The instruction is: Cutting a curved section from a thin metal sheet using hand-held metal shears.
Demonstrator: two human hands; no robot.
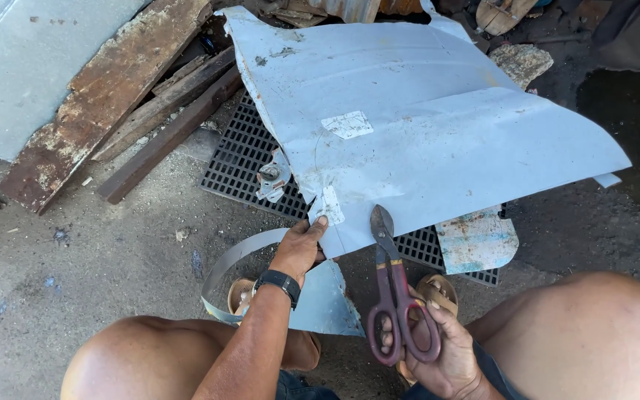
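left hand (299,248) pinching near edge of pale blue metal sheet (438,141) lying on black grate (240,159) | right hand (438,348) gripping maroon-handled tin snips (392,289), blades closed, pointing far toward sheet edge, just right of left hand

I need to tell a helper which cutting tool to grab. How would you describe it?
Find the big pale blue metal sheet lying over the black grate. At its near edge, the right hand holds tin snips: dark red loop handles, grey blades resting shut on the sheet.
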